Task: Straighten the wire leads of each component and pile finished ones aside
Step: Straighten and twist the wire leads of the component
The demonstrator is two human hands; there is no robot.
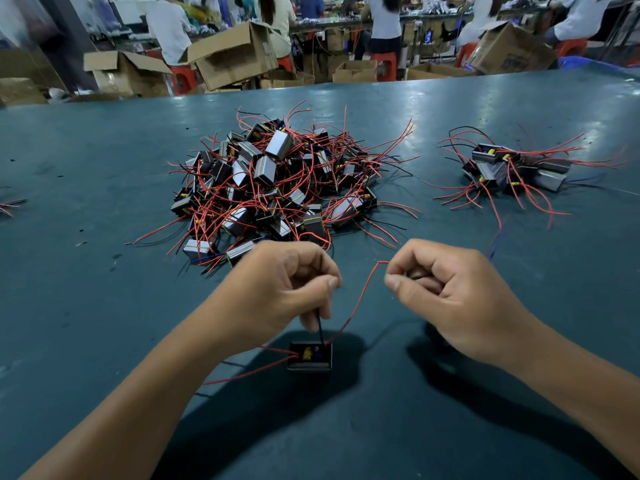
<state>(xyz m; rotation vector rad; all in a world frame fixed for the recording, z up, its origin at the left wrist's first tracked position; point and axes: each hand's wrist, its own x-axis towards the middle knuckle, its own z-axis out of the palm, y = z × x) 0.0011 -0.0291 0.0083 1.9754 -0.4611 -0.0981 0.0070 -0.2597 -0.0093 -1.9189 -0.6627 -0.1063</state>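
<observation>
Left hand (pixel 287 282) at centre frame, fingers curled, pinching the black lead (pixel 320 327) that rises from the component (pixel 309 356). Right hand (pixel 446 289) at 3 o'clock of the left, apart from it, fingers curled tight around the far end of the red lead (pixel 360 299); that lead arcs down to the component's top. Component is a small black box with a yellow part showing inside, sitting at 6 o'clock of the left hand, just above or on the teal surface (pixel 104 161), contact not clear. Another red lead (pixel 249 372) trails from it toward 8 o'clock, under the left forearm. Big tangled pile of components (pixel 273 181) with red and black wires at 12 o'clock of the hands. Smaller pile (pixel 512 168) at 2 o'clock, well apart from the big one. A few wire ends (pixel 10 204) at the 9 o'clock edge. Cardboard boxes (pixel 228 53) and seated people (pixel 166 26) past the far edge of the surface.
</observation>
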